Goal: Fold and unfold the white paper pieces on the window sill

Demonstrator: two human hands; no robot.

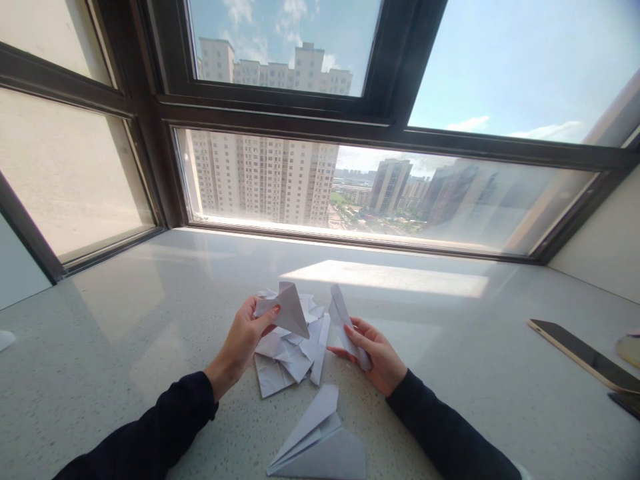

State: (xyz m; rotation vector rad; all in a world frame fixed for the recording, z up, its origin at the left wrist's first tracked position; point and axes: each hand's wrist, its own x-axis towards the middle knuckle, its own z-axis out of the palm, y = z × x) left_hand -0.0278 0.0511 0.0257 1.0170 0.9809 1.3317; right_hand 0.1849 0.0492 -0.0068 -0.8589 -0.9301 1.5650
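My left hand (257, 321) pinches a folded piece of white paper (290, 312) with a pointed lower corner, thumb on top. In my right hand (375, 353) is a narrow folded paper strip (345, 320), tilted with its upper end toward the window. Below and between both hands lies a heap of folded white papers (283, 370), partly hidden by my left hand and its paper. Nearer to me, a paper airplane (325, 443) rests on the speckled counter, apart from the heap.
A phone (585, 353) lies on the speckled stone counter (465, 373) at the right, with a dark object (625, 403) beside it. A partly cut-off round object (629, 350) is at the right edge. Windows with dark frames (360, 243) bound the far side.
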